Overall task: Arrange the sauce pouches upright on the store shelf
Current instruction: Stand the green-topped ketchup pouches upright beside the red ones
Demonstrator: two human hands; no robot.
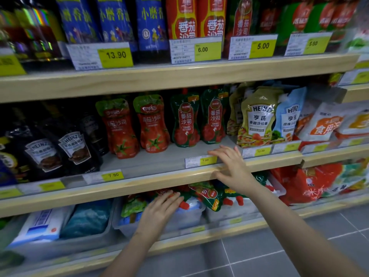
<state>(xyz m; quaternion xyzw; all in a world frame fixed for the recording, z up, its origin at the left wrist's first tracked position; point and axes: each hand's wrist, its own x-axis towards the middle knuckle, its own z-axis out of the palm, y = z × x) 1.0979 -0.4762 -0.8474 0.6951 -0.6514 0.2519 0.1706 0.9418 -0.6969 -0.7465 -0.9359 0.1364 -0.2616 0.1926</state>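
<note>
A big store shelf (179, 76) is filling the whole view, with three wooden boards going across. On the top board, tall blue bottles (115, 23) are standing on the left and red ketchup packs (196, 19) are standing in the middle.

On the middle board (151, 181), four ketchup pouches are already standing up. Two red pouches (135, 126) are on the left and two dark green pouches (199, 118) are just beside them on the right. Black Heinz pouches (60, 152) are standing far to the left. Yellow and blue Heinz pouches (267, 116) are leaning on the right. A bare bit of the board is showing in front of the green pouches.

Under that board, a clear bin (159, 222) is holding more sauce pouches (207, 194). They are lying flat in a heap, with their red caps poking out.

The left hand (161, 208) is reaching down to the bin. Its fingers are lying straight on a pouch and are not holding it yet. The right hand (229, 166) is resting at the front edge of the middle board, near a small yellow price tag (207, 160). Its fingers are spread wide and holding nothing.

I think the person is picking the next pouch from the bin. Next, the left hand needs to curl round one pouch, lift it up, and stand it on its flat bottom in the bare spot in front, in line with the others.
</note>
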